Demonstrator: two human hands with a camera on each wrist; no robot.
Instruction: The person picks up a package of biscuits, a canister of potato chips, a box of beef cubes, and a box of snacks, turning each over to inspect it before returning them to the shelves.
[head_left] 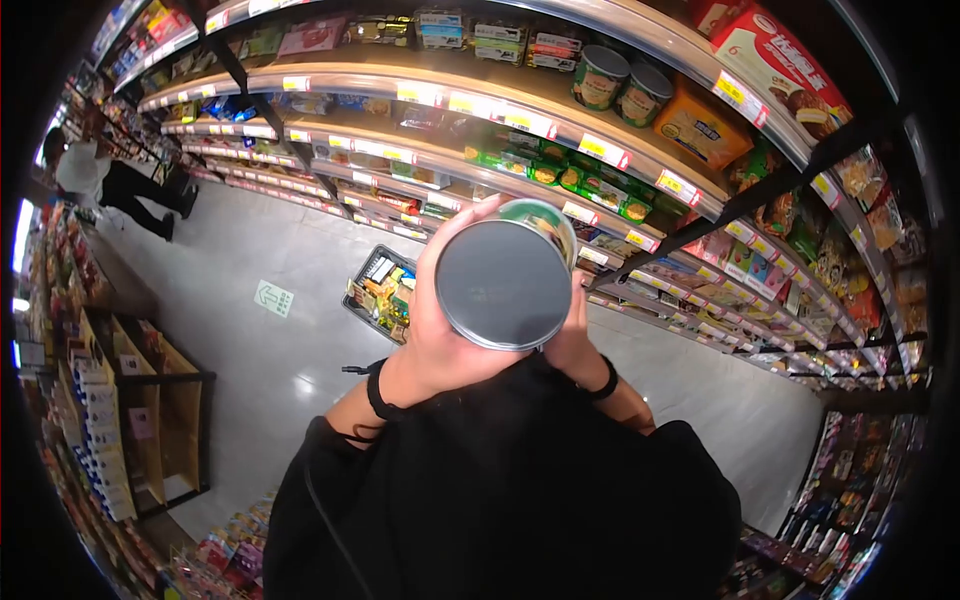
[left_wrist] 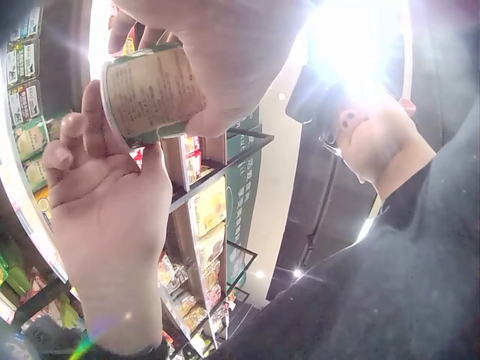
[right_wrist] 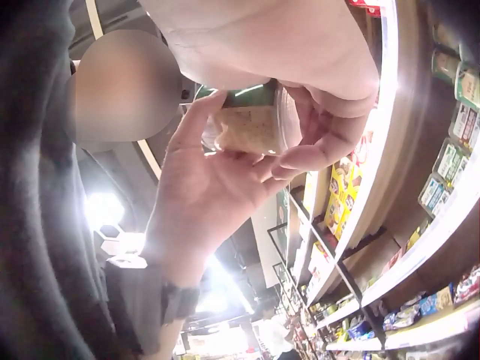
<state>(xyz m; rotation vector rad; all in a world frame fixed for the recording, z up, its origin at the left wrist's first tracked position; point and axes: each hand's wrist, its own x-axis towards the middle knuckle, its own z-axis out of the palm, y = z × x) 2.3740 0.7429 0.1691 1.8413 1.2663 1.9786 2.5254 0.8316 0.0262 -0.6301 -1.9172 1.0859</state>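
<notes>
Both hands hold a can (head_left: 505,285) in front of the chest, its flat dark grey end turned up toward the head camera. A strip of green label shows past the rim. My left hand (head_left: 435,325) grips the can's left side, while my right hand (head_left: 572,335) has its fingers round the other side. The left wrist view shows the can (left_wrist: 154,91) from the side, with small print on a beige panel edged in green. Seen from the right wrist, the can (right_wrist: 251,129) sits between both hands, its ends partly hidden by fingers.
Shelves (head_left: 370,78) of packaged food curve ahead and to the right. Two green cans (head_left: 600,78) stand on an upper shelf beside an orange pack (head_left: 703,130). A filled shopping basket (head_left: 362,318) is on the floor. At far left stands another person (head_left: 110,180), beyond a wooden rack (head_left: 160,410).
</notes>
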